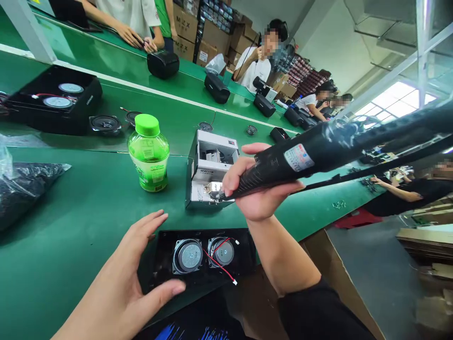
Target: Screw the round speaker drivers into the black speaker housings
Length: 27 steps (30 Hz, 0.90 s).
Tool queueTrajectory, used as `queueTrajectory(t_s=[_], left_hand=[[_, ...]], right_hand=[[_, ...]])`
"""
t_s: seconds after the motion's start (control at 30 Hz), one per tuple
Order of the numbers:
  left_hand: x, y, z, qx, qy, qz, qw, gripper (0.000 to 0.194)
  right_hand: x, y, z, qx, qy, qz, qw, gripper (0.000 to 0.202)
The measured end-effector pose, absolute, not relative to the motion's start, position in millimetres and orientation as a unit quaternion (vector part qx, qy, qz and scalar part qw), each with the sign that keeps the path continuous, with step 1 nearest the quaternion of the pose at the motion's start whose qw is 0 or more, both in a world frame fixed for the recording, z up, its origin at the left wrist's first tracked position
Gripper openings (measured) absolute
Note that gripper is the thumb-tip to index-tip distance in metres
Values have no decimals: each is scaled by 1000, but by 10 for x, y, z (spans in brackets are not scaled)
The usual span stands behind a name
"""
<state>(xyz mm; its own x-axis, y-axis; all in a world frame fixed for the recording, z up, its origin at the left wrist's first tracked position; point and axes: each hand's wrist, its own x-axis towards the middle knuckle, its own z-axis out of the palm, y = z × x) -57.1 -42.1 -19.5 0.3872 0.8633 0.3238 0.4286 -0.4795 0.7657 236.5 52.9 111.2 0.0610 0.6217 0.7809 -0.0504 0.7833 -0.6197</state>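
Note:
My right hand (260,198) is wrapped round a black electric screwdriver (272,165), its tip held at the front of a white and black screw feeder (214,163). Below it, near the bench edge, lies a black speaker housing (164,252) with its inside facing up. Two round speaker drivers sit in it, a left driver (190,256) and a right driver (224,254), with red wires (221,265) ending in white plugs. My left hand (132,278) is open at the housing's left end, thumb and fingers spread; whether it touches the housing I cannot tell.
A green-capped bottle (148,156) stands left of the feeder. A bag of dark parts (28,189) lies at far left. Behind are another speaker housing (53,101) and loose drivers (105,124). Co-workers sit along the far side. A cardboard box (339,278) is at right.

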Motion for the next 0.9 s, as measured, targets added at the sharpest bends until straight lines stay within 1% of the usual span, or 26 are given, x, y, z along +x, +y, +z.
queueTrajectory(t_s=[0.07, 0.1, 0.13, 0.17, 0.23, 0.37, 0.43, 0.5, 0.57, 0.63, 0.8, 0.9], left_hand=[[-648, -505, -342, 779, 414, 342, 323, 127], [-669, -540, -415, 782, 414, 328, 331, 138], [-678, -568, -478, 784, 415, 315, 338, 144], [-675, -587, -526, 783, 416, 308, 345, 147], [-651, -599, -568, 777, 418, 309, 356, 146], [-620, -551, -488, 787, 408, 314, 340, 146], [-629, -527, -440, 802, 397, 307, 325, 147], [-636, -522, -422, 808, 390, 302, 322, 148], [-629, -531, -427, 802, 392, 311, 325, 147], [-610, -543, -437, 795, 393, 322, 331, 147], [-569, -550, -429, 797, 375, 330, 340, 143], [-558, -556, -427, 790, 378, 344, 339, 140]], right_hand=[[2377, 494, 1128, -237, -612, 255, 710, 76], [2382, 474, 1134, -255, -591, 262, 719, 80], [2385, 449, 1140, -272, -570, 271, 727, 84], [2385, 413, 1151, -289, -550, 286, 729, 88], [2373, 296, 1204, -322, -519, 325, 722, 87], [2289, -64, 1495, -358, -484, 368, 708, 63], [2218, -213, 1673, -359, -488, 407, 684, 52], [2138, -291, 1797, -353, -504, 462, 639, 47], [2061, -296, 1839, -352, -528, 492, 596, 47], [1996, -245, 1807, -365, -555, 491, 564, 53], [1920, -88, 1627, -345, -595, 485, 539, 68], [1902, -53, 1577, -350, -584, 508, 529, 65]])
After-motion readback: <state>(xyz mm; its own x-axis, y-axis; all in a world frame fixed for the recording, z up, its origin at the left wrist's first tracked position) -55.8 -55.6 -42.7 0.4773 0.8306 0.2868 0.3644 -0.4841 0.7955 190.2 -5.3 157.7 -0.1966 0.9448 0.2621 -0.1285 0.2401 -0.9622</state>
